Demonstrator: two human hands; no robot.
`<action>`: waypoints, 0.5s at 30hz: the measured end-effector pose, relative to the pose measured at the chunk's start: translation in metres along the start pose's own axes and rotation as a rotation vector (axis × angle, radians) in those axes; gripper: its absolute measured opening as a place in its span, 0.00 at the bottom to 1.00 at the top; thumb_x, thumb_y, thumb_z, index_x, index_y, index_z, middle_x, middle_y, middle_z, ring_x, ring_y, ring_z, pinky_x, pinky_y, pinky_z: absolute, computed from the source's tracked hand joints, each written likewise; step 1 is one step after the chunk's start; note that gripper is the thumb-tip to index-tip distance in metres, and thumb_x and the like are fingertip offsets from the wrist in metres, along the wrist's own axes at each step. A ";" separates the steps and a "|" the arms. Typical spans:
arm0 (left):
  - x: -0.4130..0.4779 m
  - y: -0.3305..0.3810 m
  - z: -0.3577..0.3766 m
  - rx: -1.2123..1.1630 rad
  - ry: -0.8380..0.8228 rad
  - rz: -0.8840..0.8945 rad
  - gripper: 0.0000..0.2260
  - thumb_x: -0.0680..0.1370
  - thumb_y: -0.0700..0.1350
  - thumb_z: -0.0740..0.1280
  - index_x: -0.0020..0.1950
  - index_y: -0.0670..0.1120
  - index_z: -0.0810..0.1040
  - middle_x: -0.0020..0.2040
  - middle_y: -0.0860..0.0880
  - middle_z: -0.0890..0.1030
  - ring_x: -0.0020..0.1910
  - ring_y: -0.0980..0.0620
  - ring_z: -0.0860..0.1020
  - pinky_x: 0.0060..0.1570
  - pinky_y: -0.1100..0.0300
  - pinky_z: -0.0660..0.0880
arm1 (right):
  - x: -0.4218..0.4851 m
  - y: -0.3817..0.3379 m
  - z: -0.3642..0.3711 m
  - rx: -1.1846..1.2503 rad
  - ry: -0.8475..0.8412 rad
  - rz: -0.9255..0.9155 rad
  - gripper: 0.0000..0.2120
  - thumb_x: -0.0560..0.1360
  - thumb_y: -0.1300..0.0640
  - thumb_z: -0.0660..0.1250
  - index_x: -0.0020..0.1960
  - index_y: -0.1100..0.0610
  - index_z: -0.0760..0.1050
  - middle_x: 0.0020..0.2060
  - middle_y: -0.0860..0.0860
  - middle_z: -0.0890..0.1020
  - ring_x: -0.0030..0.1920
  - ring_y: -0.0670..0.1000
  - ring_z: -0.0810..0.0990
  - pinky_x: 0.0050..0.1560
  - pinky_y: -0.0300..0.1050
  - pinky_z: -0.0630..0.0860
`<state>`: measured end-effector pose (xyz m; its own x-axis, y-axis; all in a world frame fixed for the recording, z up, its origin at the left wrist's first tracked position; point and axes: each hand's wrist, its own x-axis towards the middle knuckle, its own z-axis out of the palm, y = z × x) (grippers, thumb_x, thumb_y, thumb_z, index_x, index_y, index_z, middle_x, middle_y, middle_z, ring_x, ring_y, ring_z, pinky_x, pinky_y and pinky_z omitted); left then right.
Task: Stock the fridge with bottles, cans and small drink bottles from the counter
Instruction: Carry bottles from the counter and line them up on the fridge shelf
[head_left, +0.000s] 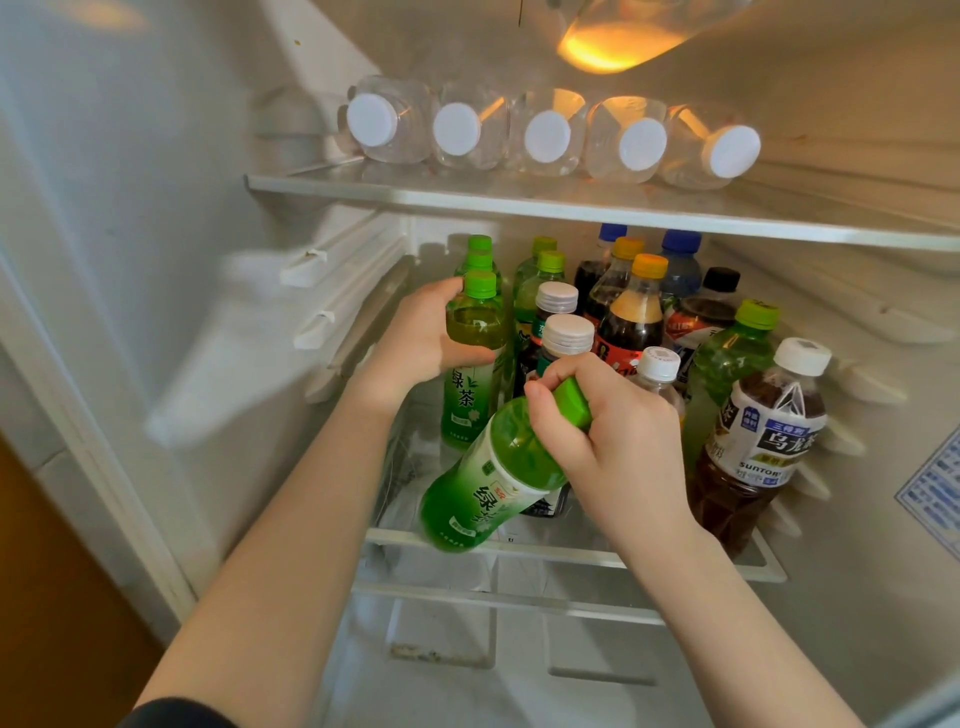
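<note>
left hand (415, 338) grasps upright tea (470, 395) at its shoulder, just under the green cap; bottle stands on shelf (571, 553), left side; right hand (613, 431) is clenched round the neck and cap of tilted tea (493, 488); that bottle leans cap-up, base down-left of the hand, over the shelf's front edge; cannot tell if base touches the shelf; just behind left hand: more green-cap teas (540, 280); just beyond right hand: two white-cap bottles (566, 332); further back: colas (631, 312) with orange caps; right of right hand: oolong bottle (763, 441) upright at shelf front; above both hands: top shelf (519, 200) with five clear bottles (548, 137) lying on their sides, white caps facing out
</note>
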<state>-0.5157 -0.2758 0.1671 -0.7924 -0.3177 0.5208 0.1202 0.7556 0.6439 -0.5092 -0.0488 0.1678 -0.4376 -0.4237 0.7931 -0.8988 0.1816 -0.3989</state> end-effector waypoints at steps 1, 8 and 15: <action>0.000 0.000 0.000 0.007 0.000 0.000 0.29 0.64 0.46 0.80 0.64 0.48 0.76 0.59 0.50 0.80 0.56 0.55 0.77 0.57 0.57 0.75 | 0.000 0.000 0.000 -0.001 -0.003 0.002 0.15 0.74 0.46 0.59 0.42 0.55 0.76 0.28 0.48 0.77 0.30 0.47 0.76 0.30 0.47 0.74; 0.000 -0.002 0.000 -0.003 -0.039 -0.023 0.30 0.66 0.47 0.79 0.65 0.47 0.75 0.60 0.48 0.79 0.59 0.50 0.77 0.59 0.48 0.75 | 0.000 -0.001 0.000 -0.014 -0.007 -0.009 0.14 0.74 0.46 0.59 0.42 0.55 0.76 0.28 0.47 0.76 0.30 0.47 0.76 0.29 0.45 0.73; -0.021 0.008 -0.001 -0.115 0.079 -0.179 0.33 0.74 0.52 0.71 0.75 0.50 0.61 0.72 0.50 0.68 0.68 0.54 0.68 0.67 0.54 0.66 | 0.003 0.001 -0.001 -0.035 -0.037 -0.016 0.13 0.75 0.46 0.61 0.43 0.55 0.76 0.28 0.47 0.76 0.30 0.46 0.75 0.30 0.43 0.73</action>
<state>-0.4976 -0.2636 0.1616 -0.7587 -0.4880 0.4316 0.0527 0.6144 0.7872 -0.5113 -0.0491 0.1701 -0.4221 -0.4590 0.7818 -0.9065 0.2050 -0.3691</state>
